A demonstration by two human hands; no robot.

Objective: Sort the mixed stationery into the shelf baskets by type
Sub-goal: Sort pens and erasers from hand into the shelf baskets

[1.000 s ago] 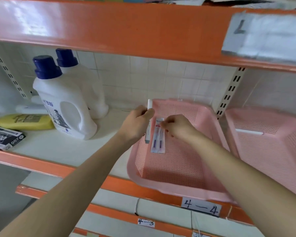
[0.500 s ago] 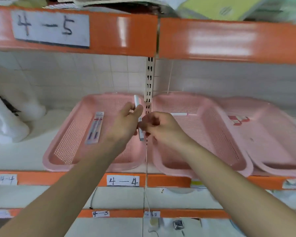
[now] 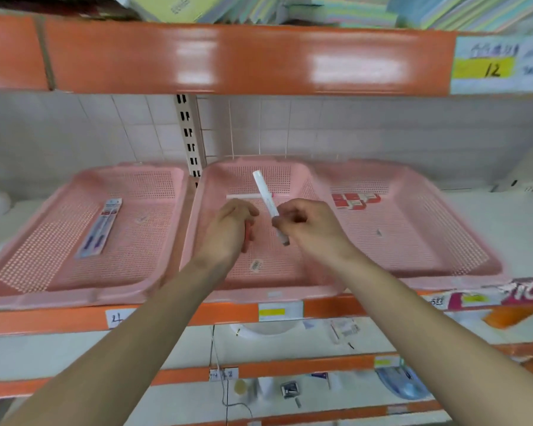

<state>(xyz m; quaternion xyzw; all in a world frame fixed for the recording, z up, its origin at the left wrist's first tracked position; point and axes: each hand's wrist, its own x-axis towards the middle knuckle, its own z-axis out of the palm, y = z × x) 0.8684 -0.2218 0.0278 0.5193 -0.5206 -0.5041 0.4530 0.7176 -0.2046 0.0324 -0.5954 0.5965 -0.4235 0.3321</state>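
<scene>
Altogether three baskets [image 3: 74, 298], two white pens [image 3: 263, 186]

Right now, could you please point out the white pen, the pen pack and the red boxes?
white pen [image 3: 264, 193]: head view, upper barrel.
pen pack [image 3: 100, 227]: head view, middle of the wrapper.
red boxes [image 3: 354, 200]: head view, centre of the cluster.

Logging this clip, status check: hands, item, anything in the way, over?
Left hand empty, relaxed. Right hand pinching white pen above middle basket. Matching pen lying inside. Nothing in the way.
</scene>
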